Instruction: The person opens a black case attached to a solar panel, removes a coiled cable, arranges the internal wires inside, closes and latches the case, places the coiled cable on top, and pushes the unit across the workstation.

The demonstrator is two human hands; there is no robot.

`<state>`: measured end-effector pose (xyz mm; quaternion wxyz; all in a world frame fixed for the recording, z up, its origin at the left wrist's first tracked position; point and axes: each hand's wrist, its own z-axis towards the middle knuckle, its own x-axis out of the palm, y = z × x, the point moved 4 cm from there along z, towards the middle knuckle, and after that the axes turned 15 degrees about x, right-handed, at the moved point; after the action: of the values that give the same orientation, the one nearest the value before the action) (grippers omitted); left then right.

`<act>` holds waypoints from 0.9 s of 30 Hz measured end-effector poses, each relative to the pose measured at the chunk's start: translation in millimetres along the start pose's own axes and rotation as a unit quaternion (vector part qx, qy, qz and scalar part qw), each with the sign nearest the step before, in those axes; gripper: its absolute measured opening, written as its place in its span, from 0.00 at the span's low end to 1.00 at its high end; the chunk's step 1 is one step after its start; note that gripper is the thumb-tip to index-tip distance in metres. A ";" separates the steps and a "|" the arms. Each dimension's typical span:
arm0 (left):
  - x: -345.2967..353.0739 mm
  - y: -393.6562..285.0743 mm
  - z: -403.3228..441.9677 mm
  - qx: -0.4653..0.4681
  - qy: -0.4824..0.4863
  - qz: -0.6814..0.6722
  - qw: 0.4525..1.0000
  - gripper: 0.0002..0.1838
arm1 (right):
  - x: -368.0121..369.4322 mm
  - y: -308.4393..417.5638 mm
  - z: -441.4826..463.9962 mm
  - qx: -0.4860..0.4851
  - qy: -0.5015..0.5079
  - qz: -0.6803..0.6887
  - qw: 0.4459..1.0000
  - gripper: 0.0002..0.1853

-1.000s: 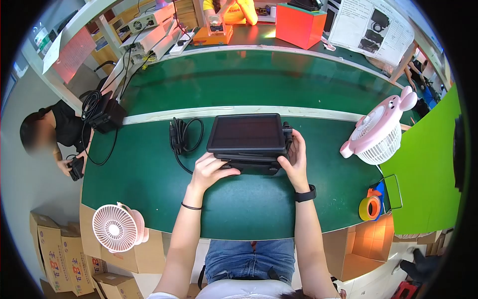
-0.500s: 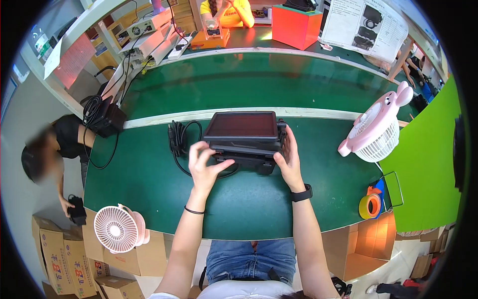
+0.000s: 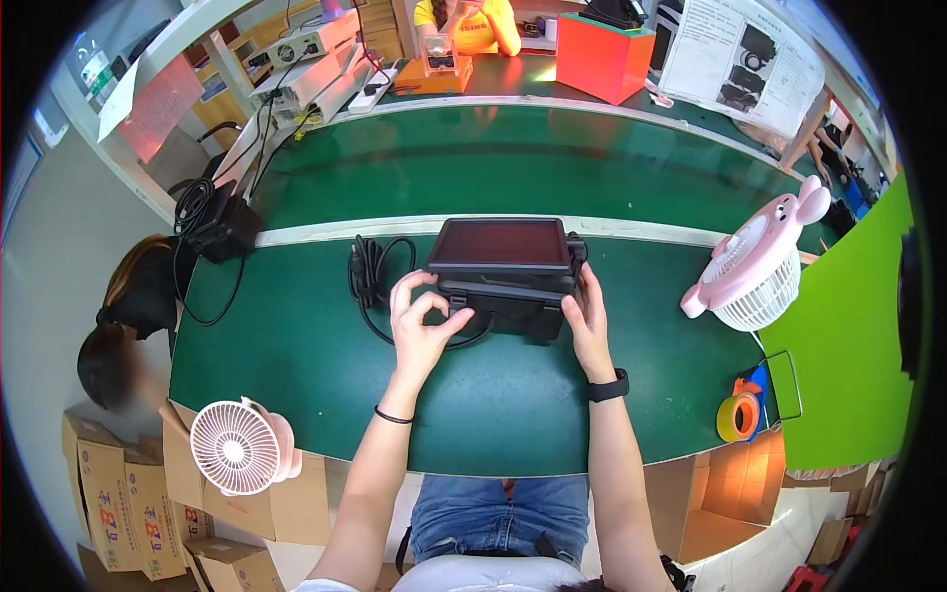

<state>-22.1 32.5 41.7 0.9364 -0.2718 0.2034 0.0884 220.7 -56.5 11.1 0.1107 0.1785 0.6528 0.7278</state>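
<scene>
A black case with a dark flat screen on its top (image 3: 501,244) sits on the green table in front of me, with latches along its front. My left hand (image 3: 419,321) grips its left front corner, fingers curled and thumb at the left latch (image 3: 459,303). On the other side, my right hand (image 3: 590,326) holds the right end, thumb on the front by the right latch and fingers along the side. A coiled black cable (image 3: 367,271) lies left of the case, and a strand runs beneath my left hand towards it.
A pink fan with ears (image 3: 755,261) stands at the right, near tape rolls (image 3: 737,418). Another pink fan (image 3: 237,449) is at the front left edge. A black box with cable (image 3: 222,229) sits back left. A co-worker (image 3: 128,326) bends down at the left; another person sits opposite.
The gap along the case's front has closed, its upper part now lying flush on the lower. My fingers have shifted slightly at the latches. The co-worker at left has bent lower.
</scene>
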 end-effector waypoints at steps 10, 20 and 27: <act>2.8 6.2 -0.9 -0.016 -0.040 -0.116 0.992 0.14 | -1.2 0.4 0.7 -0.007 -0.012 0.004 1.000 0.32; 30.1 17.9 -14.4 -0.156 -0.054 -0.287 0.944 0.33 | -10.0 20.1 -11.8 -0.150 -0.184 -0.153 0.959 0.07; 32.2 13.1 -12.5 -0.182 -0.012 -0.294 0.938 0.37 | 1.2 34.4 -21.1 -0.190 -0.146 -0.257 0.936 0.13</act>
<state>-0.9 38.4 12.0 0.8576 -0.4840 0.0838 -0.1521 213.5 -79.4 43.5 0.4198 0.0845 0.5025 0.7511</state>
